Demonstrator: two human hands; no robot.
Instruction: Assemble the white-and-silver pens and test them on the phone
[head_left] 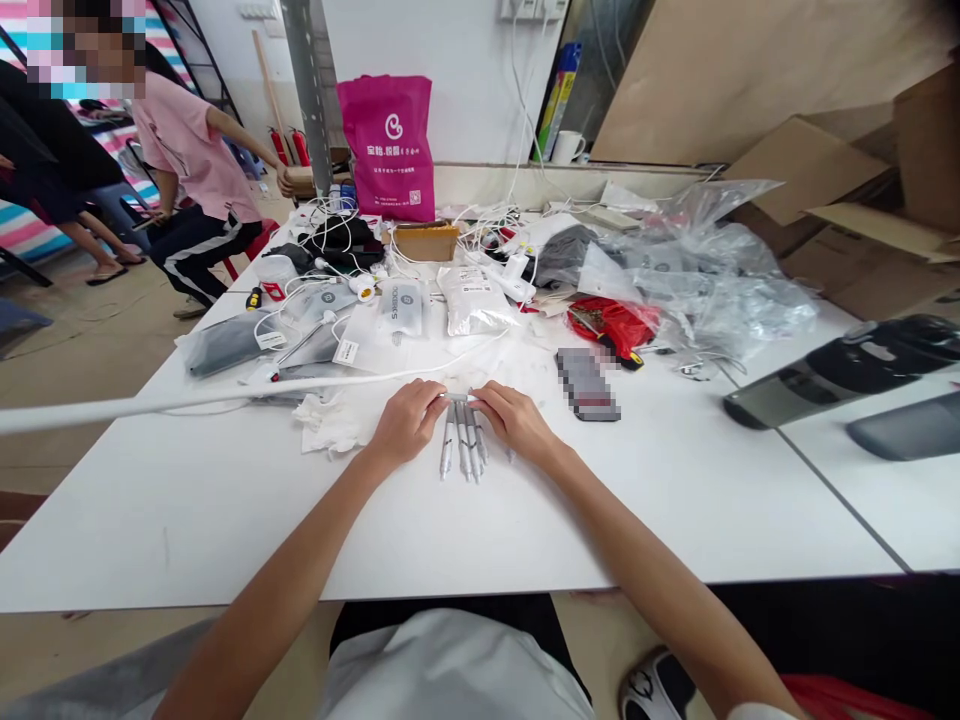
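Note:
A slim pale grey pen (458, 397) lies crosswise between my two hands, its ends at my fingertips. My left hand (411, 420) pinches one end, and my right hand (516, 418) pinches the other. Just below it, several silver-white pens (463, 445) rest side by side on the white table, pointing towards me. Crumpled white cloth or tissue (334, 425) sits left of my left hand. Beyond my right hand is a phone-like dark slab (587, 384), partly pixelated.
A white tube (187, 397) crosses from the left. Bagged items (476, 300), cables and clear plastic (697, 270) fill the table's back, before a magenta bag (388, 150). A dark bottle (840, 370) lies right; cardboard boxes (862, 230) stand behind. A person in pink (199, 150) sits left.

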